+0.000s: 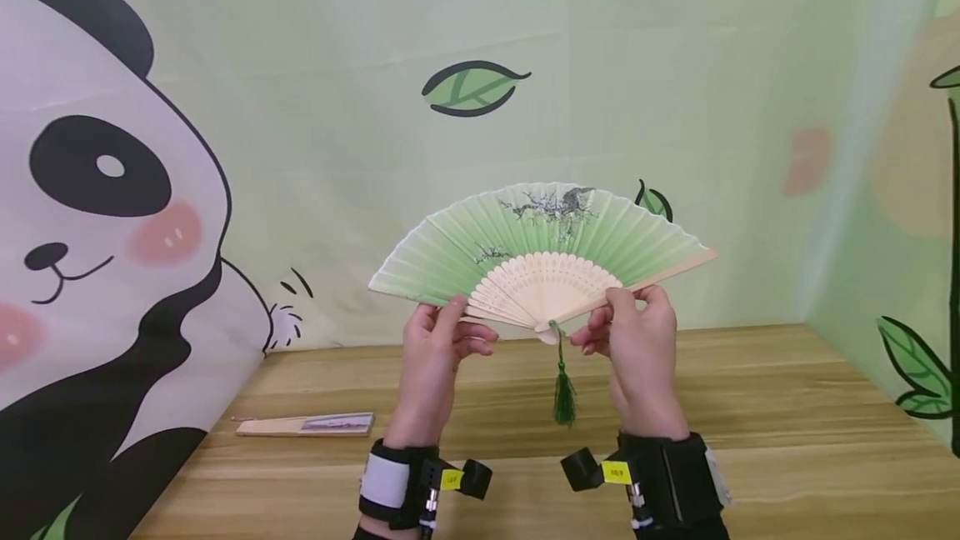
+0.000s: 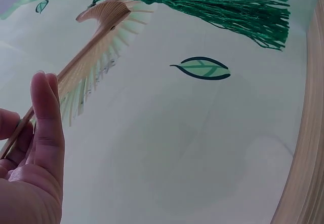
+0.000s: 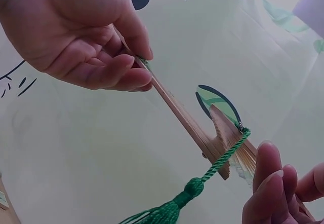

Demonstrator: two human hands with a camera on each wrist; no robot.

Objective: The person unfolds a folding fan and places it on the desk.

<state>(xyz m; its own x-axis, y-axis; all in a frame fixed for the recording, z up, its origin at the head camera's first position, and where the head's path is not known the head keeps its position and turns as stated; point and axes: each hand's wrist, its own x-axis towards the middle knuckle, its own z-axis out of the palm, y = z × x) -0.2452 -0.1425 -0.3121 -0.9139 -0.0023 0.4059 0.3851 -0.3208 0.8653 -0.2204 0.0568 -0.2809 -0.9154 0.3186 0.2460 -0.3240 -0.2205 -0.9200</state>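
A green folding fan [image 1: 525, 223] with pale wooden ribs and a dark tree print is spread wide, held up above the table. My left hand [image 1: 435, 348] pinches its left outer edge, thumb in front and fingers behind. On the other side my right hand [image 1: 647, 348] pinches the right outer rib between thumb and fingers. From the pivot hangs a dark green tassel [image 1: 564, 394] on a cord, between the two hands. The left wrist view shows the fan edge-on in my left hand [image 2: 38, 153]. In the right wrist view, my right hand [image 3: 276, 193] is at the lower right.
A second folding fan [image 1: 307, 425], closed, lies on the wooden table [image 1: 510, 457] at the left. Behind stands a pale green backdrop [image 1: 337, 107] with a printed panda and leaves. Each wrist wears a black strap with a small camera.
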